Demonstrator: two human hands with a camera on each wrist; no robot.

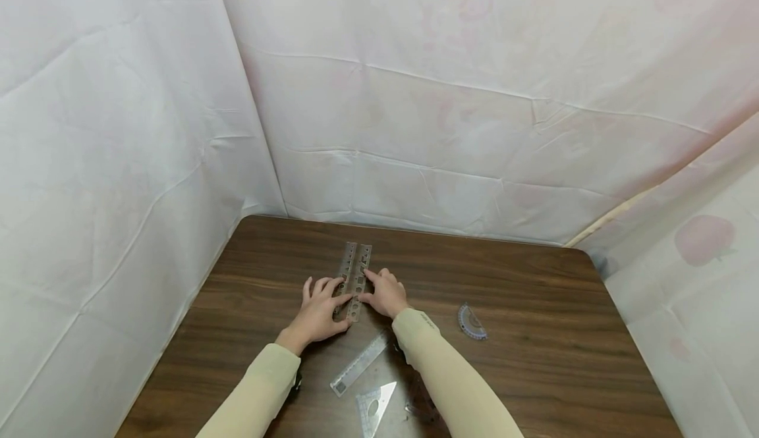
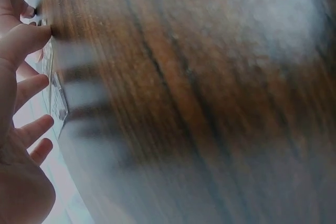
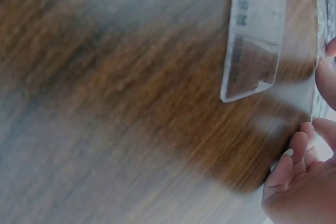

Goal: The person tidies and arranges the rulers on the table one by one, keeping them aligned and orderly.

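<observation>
White sheets (image 1: 415, 95) hang all around a brown wooden tabletop (image 1: 534, 280). On the tabletop, near the back, two long see-through stencil rulers (image 1: 354, 273) lie side by side, touching each other. Closer to the person lies another clear ruler (image 1: 358, 363), tilted, and just beside it a clear triangle (image 1: 373, 408). A small half-round protractor (image 1: 471, 321) sits off to the right, well apart from the hands. Nothing lies between the hands and the stencil rulers.

Both arms wear pale sleeves and reach forward. The left hand (image 1: 320, 309) lies flat with spread, straight fingers (image 1: 332, 284) pressing on the left stencil ruler. The right hand (image 1: 387, 293) has its fingers half curled, and its fingertips touch the right stencil ruler.
</observation>
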